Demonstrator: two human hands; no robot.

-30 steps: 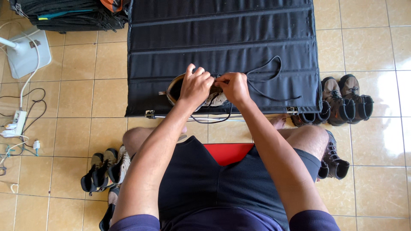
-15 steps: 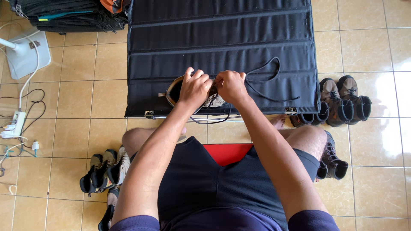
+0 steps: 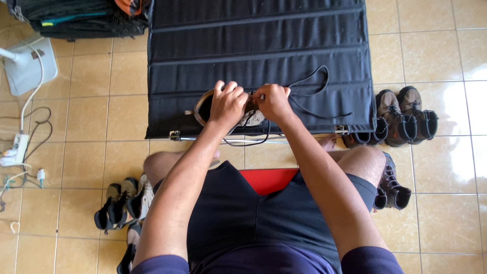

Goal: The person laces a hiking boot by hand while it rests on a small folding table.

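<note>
Both hands [image 3: 251, 103] shifted slightly left, still covering the boot [image 3: 204, 107].

Brown boot [image 3: 204, 108] on black mat, black lace [image 3: 309, 96] trailing

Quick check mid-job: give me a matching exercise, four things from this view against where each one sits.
Things:
1. brown boot
2. pair of brown boots
3. white power strip
4. red seat

Places:
A. floor, right of the black mat
B. floor, far left edge
C. on the mat, under both hands
D. between the person's thighs

Pairs: 1-C, 2-A, 3-B, 4-D
</note>
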